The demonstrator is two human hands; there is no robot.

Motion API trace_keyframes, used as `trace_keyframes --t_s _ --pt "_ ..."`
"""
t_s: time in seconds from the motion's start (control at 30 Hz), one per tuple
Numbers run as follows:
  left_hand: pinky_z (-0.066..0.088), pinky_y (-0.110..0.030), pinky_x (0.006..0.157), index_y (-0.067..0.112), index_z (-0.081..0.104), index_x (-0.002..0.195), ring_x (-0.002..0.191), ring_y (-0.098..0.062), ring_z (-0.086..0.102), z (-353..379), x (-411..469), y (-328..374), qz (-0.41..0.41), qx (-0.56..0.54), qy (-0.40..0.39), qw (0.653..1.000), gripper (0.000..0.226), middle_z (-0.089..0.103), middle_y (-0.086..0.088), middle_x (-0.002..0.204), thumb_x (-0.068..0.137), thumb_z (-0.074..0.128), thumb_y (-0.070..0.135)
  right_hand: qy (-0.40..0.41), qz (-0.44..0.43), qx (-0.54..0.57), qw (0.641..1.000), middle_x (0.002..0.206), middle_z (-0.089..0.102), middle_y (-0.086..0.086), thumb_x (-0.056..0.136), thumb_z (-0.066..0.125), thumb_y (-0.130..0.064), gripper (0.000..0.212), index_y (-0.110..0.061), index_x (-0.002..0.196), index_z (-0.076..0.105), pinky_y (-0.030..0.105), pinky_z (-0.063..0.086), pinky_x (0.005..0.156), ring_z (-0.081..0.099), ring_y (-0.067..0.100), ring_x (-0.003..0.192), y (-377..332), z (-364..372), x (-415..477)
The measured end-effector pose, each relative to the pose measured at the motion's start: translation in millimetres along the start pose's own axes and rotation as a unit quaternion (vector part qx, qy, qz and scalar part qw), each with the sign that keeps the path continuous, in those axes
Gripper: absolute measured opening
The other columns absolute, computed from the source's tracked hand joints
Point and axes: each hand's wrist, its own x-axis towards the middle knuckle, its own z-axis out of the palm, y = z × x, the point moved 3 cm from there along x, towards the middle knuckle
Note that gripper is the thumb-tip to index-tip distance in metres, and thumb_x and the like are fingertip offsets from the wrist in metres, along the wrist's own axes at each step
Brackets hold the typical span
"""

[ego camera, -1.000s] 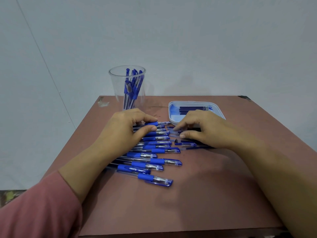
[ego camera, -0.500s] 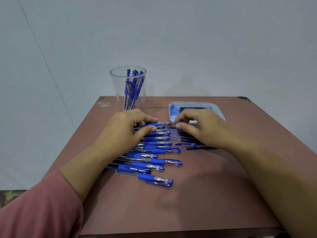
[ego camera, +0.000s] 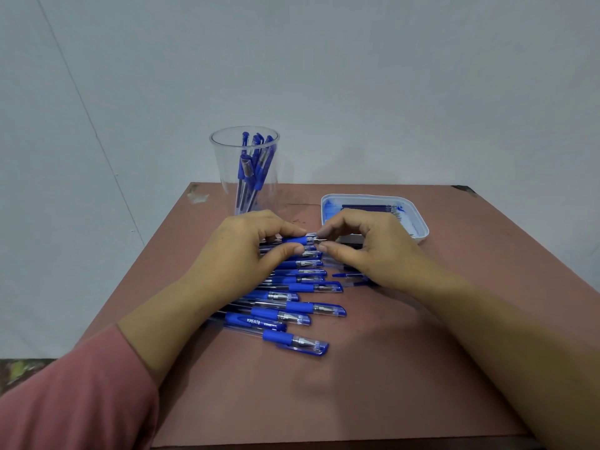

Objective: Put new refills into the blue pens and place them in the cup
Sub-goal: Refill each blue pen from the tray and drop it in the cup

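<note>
Over the pen row [ego camera: 292,306], left grip [ego camera: 246,251] clamps a pen [ego camera: 297,241] — right grip [ego camera: 367,251] pinches its tip.

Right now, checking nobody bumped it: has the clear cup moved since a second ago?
No. The cup still stands beside the table's chipped far-left corner.

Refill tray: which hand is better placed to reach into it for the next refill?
Right, probably. Both hands hold one pen, but the right hand lies just in front of the tray, while the left hand is nearer the cup.
</note>
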Motion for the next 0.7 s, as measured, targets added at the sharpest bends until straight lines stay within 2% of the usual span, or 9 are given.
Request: trace_keyframes --t_s 0.2,0.33,0.4,0.47,0.57,0.7 --pt "0.052 -0.023 0.076 0.034 0.071 0.107 0.086 0.002 0.059 -0.4 0.0 -0.4 0.010 0.011 -0.002 1.000 0.024 0.063 0.023 0.091 0.084 0.067 0.039 -0.022 -0.012 -0.067 0.997 0.089 0.067 -0.014 0.090 0.065 -0.027 0.008 -0.029 0.097 0.067 0.021 0.049 0.076 0.061 0.001 0.087 1.3 4.3 2.1" --pt "0.052 -0.024 0.078 0.031 0.072 0.108 0.086 0.001 0.059 -0.8 0.5 0.1 0.020 0.017 0.005 1.000 0.025 0.063 0.022 0.092 0.085 0.068 0.038 -0.019 -0.035 -0.076 0.996 0.093 0.065 -0.016 0.088 0.067 -0.030 0.021 -0.030 0.108 0.064 0.017 0.048 0.078 0.060 0.002 0.092 -0.1 2.0 1.7" --pt "0.052 -0.024 0.078 0.030 0.072 0.109 0.087 0.002 0.059 -1.0 0.4 0.3 0.023 0.017 0.007 1.000 0.026 0.063 0.022 0.093 0.085 0.068 0.037 -0.012 -0.064 -0.091 0.994 0.092 0.063 -0.019 0.086 0.070 -0.025 0.021 -0.028 0.106 0.063 0.019 0.048 0.079 0.060 0.003 0.092 -1.4 2.1 1.6" --pt "0.053 -0.025 0.078 0.029 0.072 0.108 0.086 0.001 0.059 -1.2 0.4 0.9 0.029 0.023 0.009 0.999 0.025 0.062 0.022 0.092 0.085 0.068 0.037 -0.011 -0.075 -0.111 0.991 0.089 0.060 -0.020 0.089 0.067 -0.022 0.012 -0.023 0.101 0.065 0.022 0.048 0.077 0.058 0.003 0.088 -1.4 4.0 2.6" --pt "0.053 -0.026 0.078 0.030 0.072 0.108 0.087 0.001 0.058 -1.7 0.7 2.0 0.036 0.034 0.010 0.999 0.025 0.060 0.024 0.092 0.085 0.067 0.038 -0.016 -0.063 -0.120 0.991 0.085 0.063 -0.013 0.094 0.058 -0.032 0.014 -0.021 0.098 0.067 0.030 0.048 0.073 0.058 0.007 0.082 1.2 5.2 3.9" --pt "0.053 -0.029 0.079 0.029 0.072 0.110 0.088 0.000 0.059 -1.5 0.6 2.5 0.044 0.034 0.013 0.998 0.026 0.059 0.024 0.092 0.085 0.067 0.037 -0.011 -0.079 -0.103 0.992 0.092 0.062 -0.020 0.088 0.068 -0.025 0.021 -0.025 0.108 0.064 0.017 0.047 0.077 0.059 0.003 0.089 -1.2 3.9 2.2"
